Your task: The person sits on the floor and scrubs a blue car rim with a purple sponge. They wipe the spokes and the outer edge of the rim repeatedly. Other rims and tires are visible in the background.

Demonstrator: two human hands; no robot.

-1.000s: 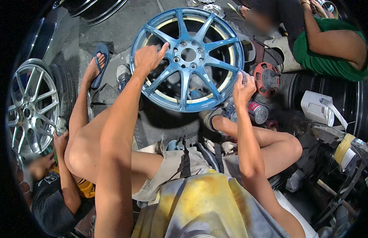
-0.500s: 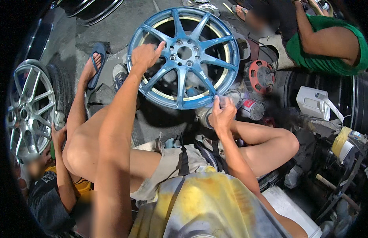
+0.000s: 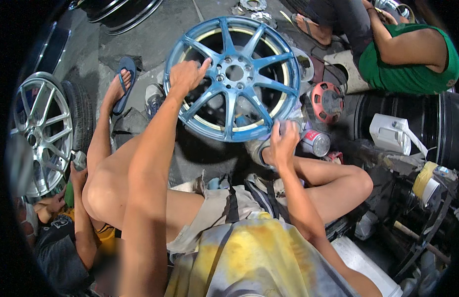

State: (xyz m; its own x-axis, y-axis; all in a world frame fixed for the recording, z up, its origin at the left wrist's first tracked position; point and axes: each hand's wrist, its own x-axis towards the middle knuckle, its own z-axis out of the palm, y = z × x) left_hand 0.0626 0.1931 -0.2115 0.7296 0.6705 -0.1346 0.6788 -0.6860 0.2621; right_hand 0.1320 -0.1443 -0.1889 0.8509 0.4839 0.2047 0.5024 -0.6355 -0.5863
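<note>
A blue multi-spoke wheel rim point(image 3: 229, 101) with a pale inner ring is propped up in front of me, tilted toward me. My left hand point(image 3: 187, 78) is closed over its left side, thumb stretched toward a spoke near the hub. At the lower right edge of the wheel is my right hand point(image 3: 284, 141), its fingers bent and pressed together. Something small and greyish seems to be between them, but I cannot make it out. What supports the wheel from behind is mostly hidden.
Right of the wheel lie a red round slotted part point(image 3: 327, 102) and a paint can point(image 3: 316, 142). A silver wheel point(image 3: 41, 133) and a tire point(image 3: 79, 116) stand at left, beside another person's hands. A co-worker in a green top point(image 3: 410, 59) sits at far right.
The wheel rim and both my hands appear slightly lower and further right, as the whole view has shifted. My right hand's fingers have changed pose a little at the rim's edge.
</note>
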